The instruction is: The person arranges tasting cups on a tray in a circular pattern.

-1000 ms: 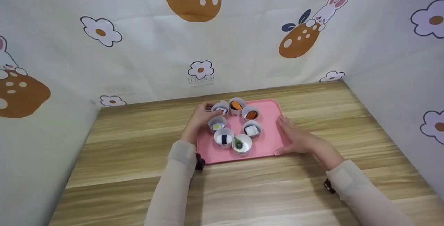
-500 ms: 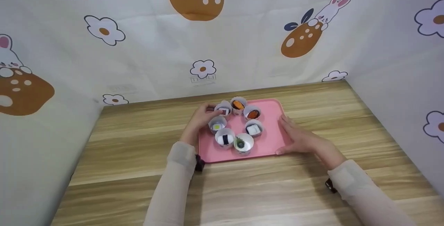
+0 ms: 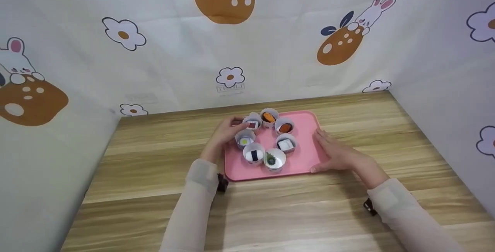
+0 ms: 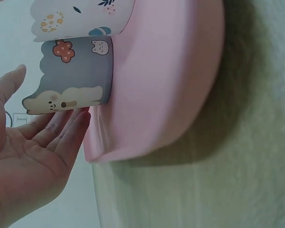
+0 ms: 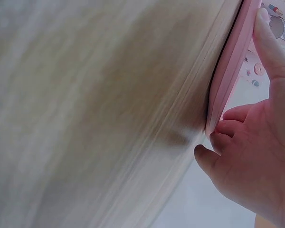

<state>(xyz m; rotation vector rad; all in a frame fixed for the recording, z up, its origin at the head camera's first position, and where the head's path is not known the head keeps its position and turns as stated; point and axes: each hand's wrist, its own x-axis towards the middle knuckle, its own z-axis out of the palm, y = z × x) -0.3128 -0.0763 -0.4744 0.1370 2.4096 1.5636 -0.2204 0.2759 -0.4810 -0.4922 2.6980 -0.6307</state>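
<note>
A pink tray [image 3: 305, 128] carries a ring of several small paper cups, each with a piece of toy sushi in it. My left hand [image 3: 226, 131] grips the back-left paper cup [image 3: 252, 117], thumb over its rim near a white piece with a dark red top. In the left wrist view a grey paper cup [image 4: 76, 71] with a dog print partly hides the fingers. Against the tray's right edge rests my right hand [image 3: 338, 155], its fingers and thumb spread along the side. The right wrist view shows the thumb and fingertips touching the pink edge.
The tray lies on a wood-grain table [image 3: 286, 213]. Behind it stands a pale curtain [image 3: 278, 43] printed with flowers and rabbits, with further curtain at both sides. Dark wrist cameras show below both cuffs.
The whole scene has shifted slightly right in the head view. Both hands, the cups and the tray keep nearly the same places relative to each other.
</note>
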